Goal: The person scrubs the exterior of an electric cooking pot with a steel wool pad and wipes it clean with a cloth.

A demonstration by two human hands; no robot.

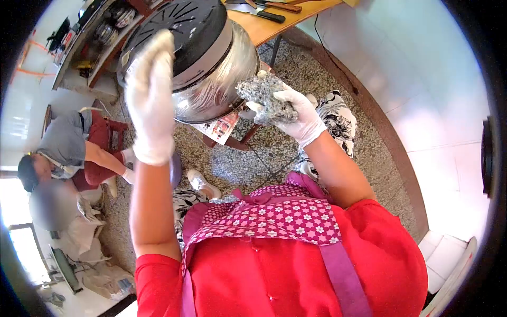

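Observation:
My right hand (pixel 303 113), in a white glove, is closed around a grey, fuzzy clump that looks like a steel wool pad (pixel 266 98). It is beside the shiny side of a large round metal vessel (pixel 211 87). The vessel has a black end with radial slots (pixel 198 26) facing up, marked with whitish smears. My left hand (pixel 150 100), gloved too, is raised at the vessel's left, its fingers stretched out and slightly blurred. Whether it touches the black end I cannot tell. A printed sheet (pixel 224 128) lies under the vessel on a reddish stool (pixel 248 136).
Knives (pixel 264 13) lie on a wooden table (pixel 303 21) behind the vessel. Another person (pixel 63 140) sits low at the left. Shelves (pixel 108 58) with metal ware stand at upper left. A cable (pixel 330 53) hangs by the tiled wall (pixel 412 79) at right.

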